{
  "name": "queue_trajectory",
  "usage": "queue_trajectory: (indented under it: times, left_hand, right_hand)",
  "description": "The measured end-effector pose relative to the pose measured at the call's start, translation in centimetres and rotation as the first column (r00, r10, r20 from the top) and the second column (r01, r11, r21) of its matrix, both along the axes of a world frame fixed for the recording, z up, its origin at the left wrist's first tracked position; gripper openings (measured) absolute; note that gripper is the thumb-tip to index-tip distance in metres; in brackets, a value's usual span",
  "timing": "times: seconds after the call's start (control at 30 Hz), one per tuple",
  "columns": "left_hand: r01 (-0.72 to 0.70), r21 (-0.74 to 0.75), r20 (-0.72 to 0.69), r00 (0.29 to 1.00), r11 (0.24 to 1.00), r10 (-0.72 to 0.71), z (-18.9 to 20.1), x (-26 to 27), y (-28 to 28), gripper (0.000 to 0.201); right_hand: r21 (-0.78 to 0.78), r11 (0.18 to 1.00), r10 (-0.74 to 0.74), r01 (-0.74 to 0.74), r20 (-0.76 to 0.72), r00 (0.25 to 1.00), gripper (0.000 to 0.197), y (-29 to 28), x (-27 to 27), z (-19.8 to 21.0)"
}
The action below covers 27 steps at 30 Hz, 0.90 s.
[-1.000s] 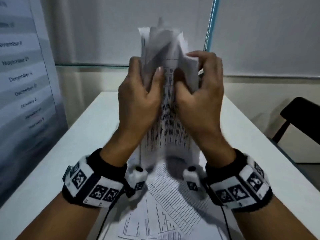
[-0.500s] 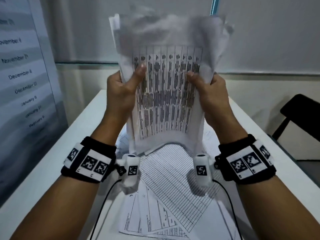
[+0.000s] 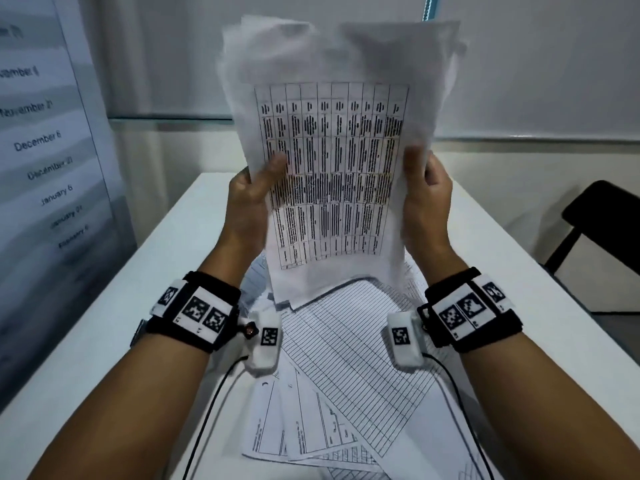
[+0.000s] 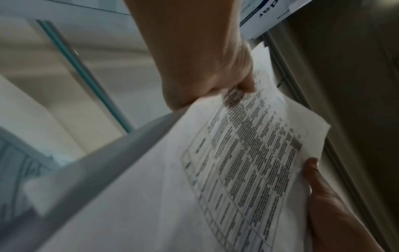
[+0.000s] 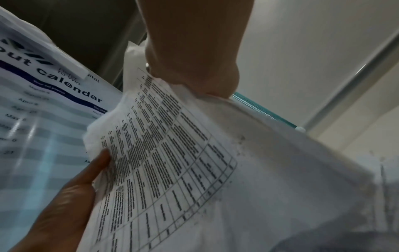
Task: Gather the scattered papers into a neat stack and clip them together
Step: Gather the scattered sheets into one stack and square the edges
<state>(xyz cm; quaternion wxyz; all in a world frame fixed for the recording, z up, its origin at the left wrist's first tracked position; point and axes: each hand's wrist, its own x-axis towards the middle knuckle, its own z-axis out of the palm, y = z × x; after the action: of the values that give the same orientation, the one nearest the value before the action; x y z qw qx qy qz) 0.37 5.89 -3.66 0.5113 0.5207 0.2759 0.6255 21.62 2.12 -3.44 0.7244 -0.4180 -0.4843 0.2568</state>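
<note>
I hold a bundle of printed sheets [image 3: 332, 174] upright above the table, its front page a table of dense text. My left hand [image 3: 258, 181] pinches its left edge, thumb on the front and fingers behind. My right hand [image 3: 424, 178] pinches the right edge the same way. The top of the bundle is blurred and uneven. The left wrist view shows my left hand [image 4: 228, 81] on the sheets [image 4: 237, 170] and my right hand [image 4: 317, 187] opposite. In the right wrist view my right hand [image 5: 194, 75] grips the sheets [image 5: 172, 153]. Several loose papers [image 3: 346, 368] lie fanned on the table below.
The white table [image 3: 166, 258] runs away from me. A calendar poster [image 3: 41, 143] hangs close on the left wall. A black chair [image 3: 602, 216] stands off the table's right edge. Thin black cables [image 3: 207, 410] trail from my wrist cameras over the papers.
A second ago both hands bunched the sheets together at the middle. They have since moved apart to the side edges, and the bundle now stands spread flat and wider.
</note>
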Motion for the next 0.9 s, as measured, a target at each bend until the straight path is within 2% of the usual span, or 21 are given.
queue_trajectory:
  times: [0.07,0.13,0.2,0.27,0.37,0.47,0.53,0.57,0.67,0.73,0.77,0.83,0.9]
  left_hand:
    - [0.01,0.039,0.03,0.999,0.999,-0.011,0.5,-0.3,-0.5,0.039]
    - [-0.059,0.1,-0.03,0.998,0.993,0.063,1.0,-0.9,-0.6,0.043]
    - [-0.119,0.139,-0.102,0.986,0.983,0.134,1.5,-1.1,-0.3,0.031]
    - [-0.164,0.198,-0.148,0.97,0.966,0.195,2.2,-0.6,-0.3,0.019]
    - [-0.205,0.273,-0.162,0.953,0.94,0.255,2.9,-0.1,-0.6,0.031]
    - [-0.023,0.184,-0.198,0.978,0.983,0.06,2.2,-1.1,0.0,0.052]
    - [0.082,0.08,-0.343,0.938,0.993,-0.05,1.1,-1.5,0.4,0.055]
    - [0.07,0.051,-0.407,0.912,0.996,-0.044,0.6,-1.5,0.6,0.054]
    - [-0.077,0.083,-0.444,0.89,0.994,0.106,0.6,-1.3,0.8,0.045]
    - [-0.18,0.153,-0.418,0.879,0.972,0.229,1.9,-1.8,0.5,0.033]
    - [-0.226,0.183,-0.389,0.877,0.957,0.282,2.5,-2.3,0.7,0.027]
    - [-0.269,0.21,-0.297,0.899,0.94,0.323,3.7,-3.6,0.7,0.017]
    - [-0.309,0.235,-0.174,0.919,0.921,0.353,4.5,-4.8,0.6,0.012]
  right_hand:
    - [0.009,1.0,0.004,-0.004,0.005,1.0,0.036,-0.1,0.3,0.4]
    - [-0.068,0.998,-0.002,0.01,0.115,0.993,0.037,0.2,1.3,0.6]
    - [-0.121,0.992,0.038,-0.016,0.174,0.984,0.033,0.3,2.2,0.7]
    - [-0.107,0.994,0.046,-0.028,0.17,0.984,0.031,0.3,2.0,1.1]
    - [-0.055,0.998,0.005,0.002,0.141,0.99,0.047,0.2,1.1,1.9]
    - [-0.126,0.992,0.04,-0.023,0.132,0.99,0.056,0.4,1.5,1.3]
    - [-0.222,0.974,0.097,-0.053,0.192,0.977,0.063,0.4,2.2,0.8]
    - [-0.264,0.962,0.131,-0.065,0.241,0.962,0.063,0.4,2.6,0.8]
    - [-0.345,0.936,0.199,-0.075,0.34,0.919,0.05,0.1,4.3,1.5]
    - [-0.397,0.918,0.143,0.026,0.39,0.909,0.044,-0.3,5.6,1.7]
    - [-0.441,0.895,0.148,0.063,0.429,0.891,0.039,-0.7,5.9,1.6]
    - [-0.608,0.788,0.318,0.099,0.538,0.781,0.032,-1.1,5.5,0.6]
    - [-0.784,0.599,0.6,0.163,0.574,0.558,0.04,-1.8,4.0,-0.9]
